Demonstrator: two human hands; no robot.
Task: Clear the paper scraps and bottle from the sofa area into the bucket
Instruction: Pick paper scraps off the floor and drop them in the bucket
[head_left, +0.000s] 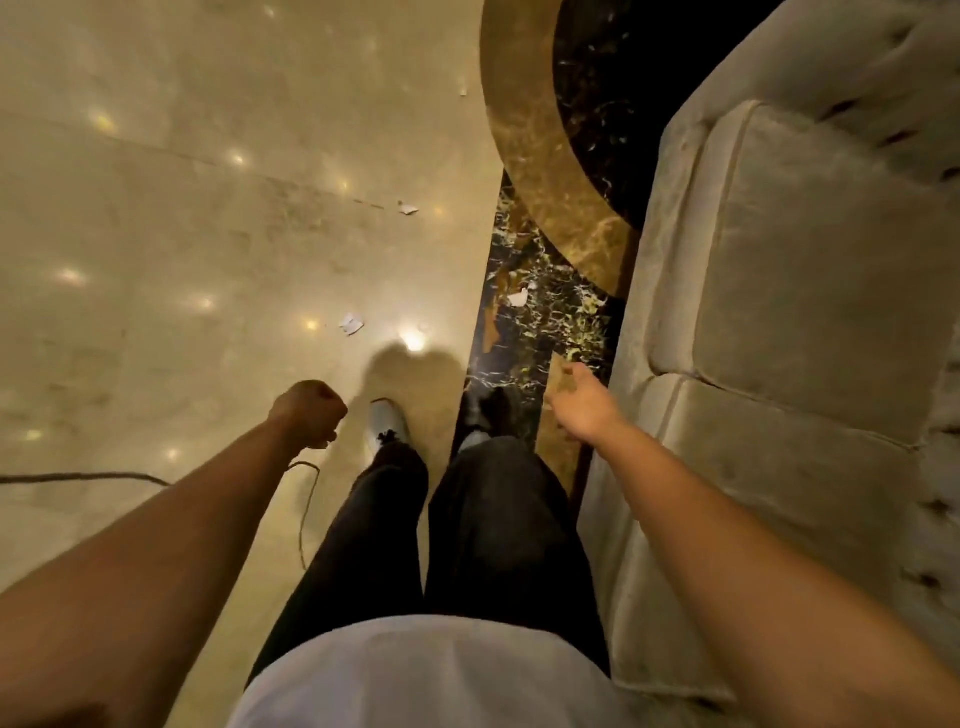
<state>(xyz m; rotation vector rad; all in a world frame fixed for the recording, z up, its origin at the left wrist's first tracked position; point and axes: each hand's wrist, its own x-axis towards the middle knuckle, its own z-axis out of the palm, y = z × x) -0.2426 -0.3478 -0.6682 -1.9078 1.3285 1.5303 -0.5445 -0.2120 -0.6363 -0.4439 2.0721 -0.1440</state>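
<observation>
The left hand (309, 413) is curled into a tight fist above the pale polished floor (156, 208). Whether it hides anything I cannot tell. The right hand (584, 402) reaches out with loose fingers, empty, beside the beige velvet sofa (779, 270), probably kept free for picking. The nearest torn white paper scrap (351, 323) lies just ahead of the feet. A second scrap (519, 297) rests on the dark veined marble strip (524, 332), and a third scrap (408, 208) lies farther off. Bottle and bucket are out of view.
</observation>
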